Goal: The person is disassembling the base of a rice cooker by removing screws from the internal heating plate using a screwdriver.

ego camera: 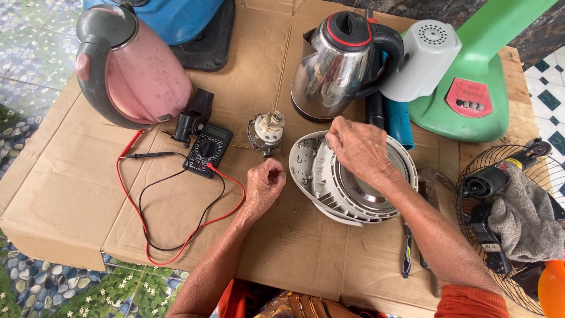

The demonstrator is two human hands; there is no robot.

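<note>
Both busy: right hand (359, 147) grips white base (312, 171); left hand (265, 182) fisted.

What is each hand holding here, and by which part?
The right hand rests on the white round appliance base, its grip at the upper rim. The left hand is fisted; contents cannot be told.

1. The scene is evenly lit by bright, diffuse daylight.
2. Only soft, short shadows are cast on the cardboard (176, 218).
3. Glare and reflections are seen on the steel kettle (329, 70).
4. Sharp focus is held throughout; slight wide-angle bending is noticed at the edges.
</note>
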